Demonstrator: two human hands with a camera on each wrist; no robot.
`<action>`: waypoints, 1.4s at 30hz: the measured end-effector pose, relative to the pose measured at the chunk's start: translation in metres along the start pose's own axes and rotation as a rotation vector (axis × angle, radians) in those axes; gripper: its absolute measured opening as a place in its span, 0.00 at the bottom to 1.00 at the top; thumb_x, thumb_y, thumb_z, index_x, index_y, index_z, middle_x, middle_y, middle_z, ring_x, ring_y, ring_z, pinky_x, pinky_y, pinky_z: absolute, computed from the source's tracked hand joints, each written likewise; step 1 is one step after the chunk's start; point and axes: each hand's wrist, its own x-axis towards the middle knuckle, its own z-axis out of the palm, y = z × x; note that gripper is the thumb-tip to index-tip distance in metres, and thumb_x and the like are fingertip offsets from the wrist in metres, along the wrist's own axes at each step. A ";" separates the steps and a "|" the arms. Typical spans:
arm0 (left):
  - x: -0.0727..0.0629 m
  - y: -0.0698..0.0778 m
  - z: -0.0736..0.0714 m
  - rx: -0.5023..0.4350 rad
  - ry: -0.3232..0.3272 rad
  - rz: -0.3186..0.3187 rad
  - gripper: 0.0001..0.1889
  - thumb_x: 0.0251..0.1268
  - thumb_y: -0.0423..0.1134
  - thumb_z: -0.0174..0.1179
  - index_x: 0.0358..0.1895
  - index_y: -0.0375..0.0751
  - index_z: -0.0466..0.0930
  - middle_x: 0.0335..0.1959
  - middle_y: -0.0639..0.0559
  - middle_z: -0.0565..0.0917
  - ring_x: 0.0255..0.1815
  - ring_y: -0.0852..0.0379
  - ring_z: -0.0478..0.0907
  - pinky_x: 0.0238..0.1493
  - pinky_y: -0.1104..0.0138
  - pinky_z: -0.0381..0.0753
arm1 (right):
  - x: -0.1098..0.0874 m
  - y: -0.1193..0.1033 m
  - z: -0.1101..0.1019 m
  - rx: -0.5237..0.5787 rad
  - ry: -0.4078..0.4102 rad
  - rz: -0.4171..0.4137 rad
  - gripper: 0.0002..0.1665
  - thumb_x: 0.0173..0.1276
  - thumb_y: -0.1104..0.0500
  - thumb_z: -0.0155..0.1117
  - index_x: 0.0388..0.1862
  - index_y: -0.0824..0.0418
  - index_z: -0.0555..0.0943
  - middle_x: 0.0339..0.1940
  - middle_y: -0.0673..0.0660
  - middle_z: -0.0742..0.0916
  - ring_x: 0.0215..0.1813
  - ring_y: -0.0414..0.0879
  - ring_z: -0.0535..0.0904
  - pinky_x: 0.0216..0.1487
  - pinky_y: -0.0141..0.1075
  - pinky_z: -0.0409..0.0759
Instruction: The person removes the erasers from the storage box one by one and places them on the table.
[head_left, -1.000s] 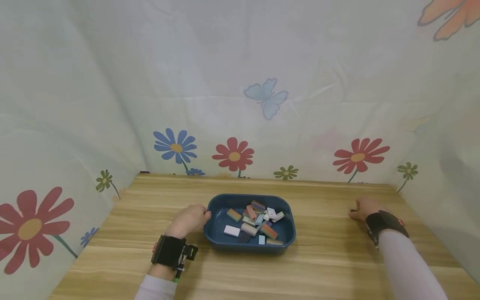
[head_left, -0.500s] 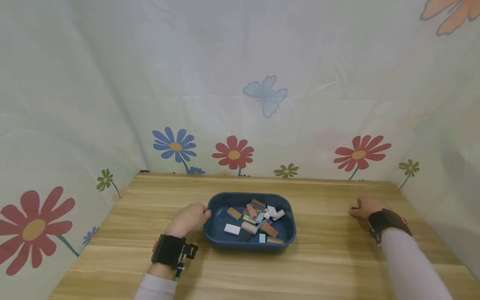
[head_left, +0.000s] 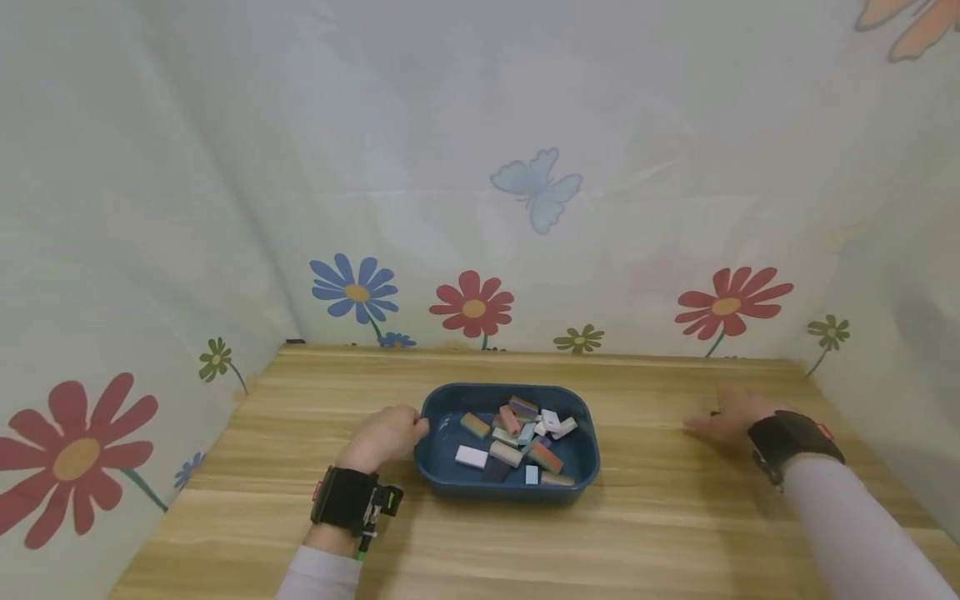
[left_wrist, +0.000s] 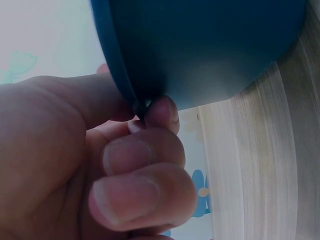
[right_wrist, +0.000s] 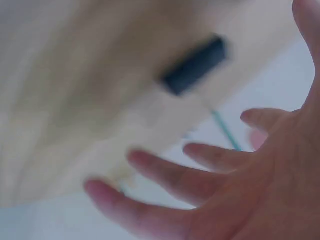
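Note:
My left hand (head_left: 382, 437) grips the left rim of a dark blue plastic tub (head_left: 510, 492). In the left wrist view, thumb and curled fingers (left_wrist: 145, 155) pinch the rim of the tub (left_wrist: 200, 50) at its corner. Several small rectangular blocks (head_left: 506, 453), white, pale and two-toned, lie loose inside it, mostly toward the right. Over the right side of the table my right hand (head_left: 735, 415) is blurred, its fingers spread. A dark rectangular block (right_wrist: 195, 65) lies on the table in front of that palm, apart from the fingers.
The wood-grain table (head_left: 637, 533) carries the tub near its middle. Behind it and at both sides hangs a pale cloth (head_left: 420, 125) printed with flowers and a butterfly. A small dark object (head_left: 296, 341) lies at the table's back left corner.
My right hand has gone from curled at the dark block to spread open, letting go of it. The left hand keeps its grip on the tub. The head view has shifted slightly.

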 end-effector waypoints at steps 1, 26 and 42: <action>0.000 0.001 0.000 -0.003 0.000 0.000 0.16 0.73 0.43 0.49 0.25 0.43 0.75 0.18 0.54 0.69 0.19 0.57 0.66 0.22 0.65 0.62 | -0.001 -0.006 -0.007 -0.010 -0.008 -0.010 0.70 0.56 0.22 0.56 0.66 0.84 0.55 0.59 0.85 0.70 0.61 0.80 0.64 0.54 0.67 0.65; 0.000 0.000 0.000 -0.010 -0.006 -0.015 0.16 0.74 0.43 0.49 0.25 0.42 0.75 0.18 0.54 0.69 0.18 0.57 0.65 0.22 0.65 0.62 | -0.056 -0.235 -0.014 -0.080 0.138 -0.680 0.42 0.58 0.45 0.74 0.71 0.53 0.71 0.76 0.68 0.61 0.52 0.61 0.81 0.34 0.39 0.79; -0.002 0.002 -0.001 -0.001 -0.004 0.001 0.16 0.73 0.42 0.49 0.23 0.43 0.74 0.17 0.55 0.69 0.18 0.58 0.64 0.22 0.66 0.61 | -0.051 -0.257 0.041 -0.121 0.091 -0.686 0.30 0.51 0.73 0.71 0.54 0.55 0.83 0.56 0.64 0.76 0.44 0.56 0.77 0.35 0.43 0.74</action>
